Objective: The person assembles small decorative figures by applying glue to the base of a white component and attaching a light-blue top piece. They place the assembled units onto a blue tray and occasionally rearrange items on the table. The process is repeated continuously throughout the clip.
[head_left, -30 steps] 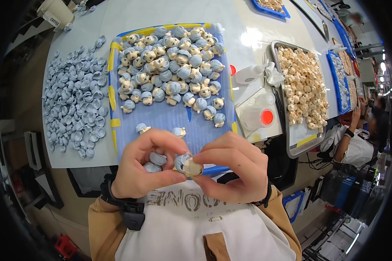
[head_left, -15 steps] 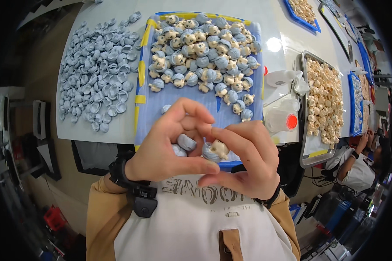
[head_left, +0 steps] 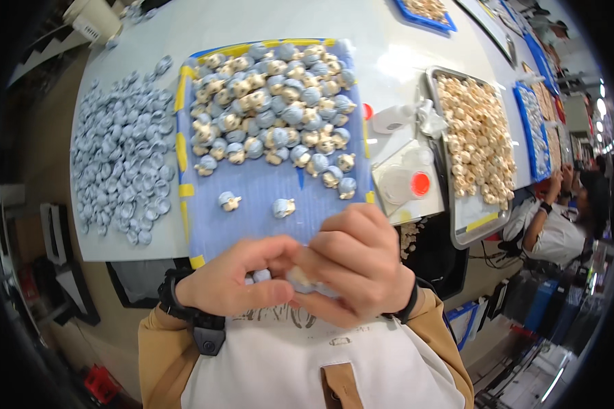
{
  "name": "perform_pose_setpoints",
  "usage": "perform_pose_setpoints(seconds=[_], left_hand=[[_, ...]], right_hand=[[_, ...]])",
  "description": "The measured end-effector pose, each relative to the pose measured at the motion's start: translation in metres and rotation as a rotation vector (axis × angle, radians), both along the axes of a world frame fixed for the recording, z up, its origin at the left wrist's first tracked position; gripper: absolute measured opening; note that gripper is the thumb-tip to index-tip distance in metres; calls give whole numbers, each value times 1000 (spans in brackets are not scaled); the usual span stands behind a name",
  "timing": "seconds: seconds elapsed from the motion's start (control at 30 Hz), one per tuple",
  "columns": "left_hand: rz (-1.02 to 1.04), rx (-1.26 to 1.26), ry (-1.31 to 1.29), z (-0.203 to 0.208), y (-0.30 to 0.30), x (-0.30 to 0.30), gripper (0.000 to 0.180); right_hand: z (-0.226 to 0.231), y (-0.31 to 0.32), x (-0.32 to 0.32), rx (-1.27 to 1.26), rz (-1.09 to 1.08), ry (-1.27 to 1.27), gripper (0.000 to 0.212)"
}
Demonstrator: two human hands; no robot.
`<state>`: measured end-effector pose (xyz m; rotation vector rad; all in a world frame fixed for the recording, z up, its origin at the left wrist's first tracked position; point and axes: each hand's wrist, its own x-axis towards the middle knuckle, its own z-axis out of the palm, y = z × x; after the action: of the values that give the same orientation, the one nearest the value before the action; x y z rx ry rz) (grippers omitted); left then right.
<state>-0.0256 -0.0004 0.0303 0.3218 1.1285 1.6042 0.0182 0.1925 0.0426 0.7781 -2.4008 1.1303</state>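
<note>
My left hand [head_left: 242, 273] is curled around a few light blue hair caps [head_left: 259, 276] in its palm. Between both hands sits a small cream doll head [head_left: 299, 278], smeared by motion and partly hidden. The fingers of my right hand [head_left: 358, 266] are folded over that head and pressed against it. Both hands are just off the near edge of a blue tray [head_left: 252, 221]. In the tray lie a capped doll head [head_left: 284, 208] and another doll head [head_left: 229, 201], apart from the big heap of blue-capped heads [head_left: 273, 102].
Loose blue caps [head_left: 126, 150] are piled on the table at left. To the right stand a white bottle [head_left: 392, 119], a clear jar with a red lid [head_left: 419, 184] and a metal tray of cream heads [head_left: 477, 136]. A co-worker [head_left: 556, 218] is at far right.
My hands have drawn back toward my body, uncovering two doll heads on the tray. My right fingers have folded further over the held head. The whole view has shifted.
</note>
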Motion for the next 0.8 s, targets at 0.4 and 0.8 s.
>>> perform_pose_setpoints(seconds=[0.4, 0.8], left_hand=[[618, 29, -475, -30, -20, -30, 51], [292, 40, -386, -20, 2, -9, 35]], right_hand=[[-2, 98, 55, -7, -743, -471, 32], [-52, 237, 65, 439, -964, -595, 20]])
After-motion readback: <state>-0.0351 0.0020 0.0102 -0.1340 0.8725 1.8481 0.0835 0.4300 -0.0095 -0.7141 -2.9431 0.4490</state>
